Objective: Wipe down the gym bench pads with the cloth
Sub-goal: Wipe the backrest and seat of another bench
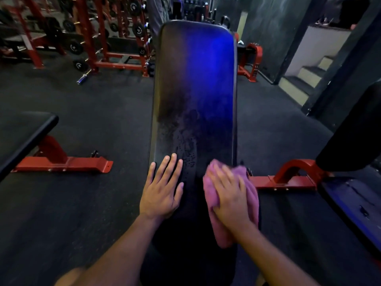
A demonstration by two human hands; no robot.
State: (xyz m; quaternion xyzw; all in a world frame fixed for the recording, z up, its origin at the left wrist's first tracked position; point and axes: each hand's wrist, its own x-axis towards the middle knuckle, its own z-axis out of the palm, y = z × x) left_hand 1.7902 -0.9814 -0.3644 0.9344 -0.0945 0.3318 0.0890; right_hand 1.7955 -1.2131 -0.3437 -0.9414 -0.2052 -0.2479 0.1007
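Note:
A long black bench pad point(195, 79) runs away from me up the middle of the view, with a blue sheen and wet droplets near its lower part. My left hand point(162, 188) lies flat on the pad's left side, fingers straight and spread. My right hand point(228, 195) presses a crumpled pink cloth point(212, 188) against the pad's right side, fingers laid over the cloth. A darker seat pad point(189, 254) continues toward me between my forearms.
Another black bench point(24, 137) on a red frame point(61, 164) stands at the left. A third bench pad point(354, 131) with a red base point(288, 178) is at the right. Red racks with weight plates point(107, 38) line the back; steps point(307, 77) rise at the far right.

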